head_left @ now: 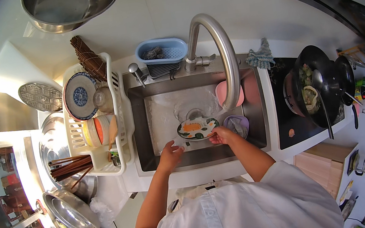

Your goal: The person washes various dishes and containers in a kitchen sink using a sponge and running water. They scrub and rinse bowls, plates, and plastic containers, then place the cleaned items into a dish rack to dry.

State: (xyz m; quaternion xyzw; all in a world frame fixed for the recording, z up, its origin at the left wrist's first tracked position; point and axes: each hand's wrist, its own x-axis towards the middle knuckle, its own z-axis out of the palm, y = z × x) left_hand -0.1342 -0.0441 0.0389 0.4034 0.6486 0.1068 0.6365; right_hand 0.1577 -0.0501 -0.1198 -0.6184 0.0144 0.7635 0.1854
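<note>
My right hand (220,136) grips the near right rim of a patterned plate (202,127), white with orange and dark green marks. The plate is over the stainless steel sink (158,117), just in front of its drain. Water runs from the arched faucet (227,47) onto or beside the plate's right edge. To the plate's left, my left hand (171,155) hangs over the sink's near side, fingers apart and holding nothing. A pink bowl (220,90) and a purple bowl (246,126) with a clear crumpled thing inside sit at the sink's right side.
Left of the sink, a white dish rack (122,123) holds bowls, a plate and chopsticks. A blue basket (177,53) with a steel scourer stands behind. On the right, a black wok (329,92) with food and a ladle sits on the cooktop. A cloth (260,56) lies between.
</note>
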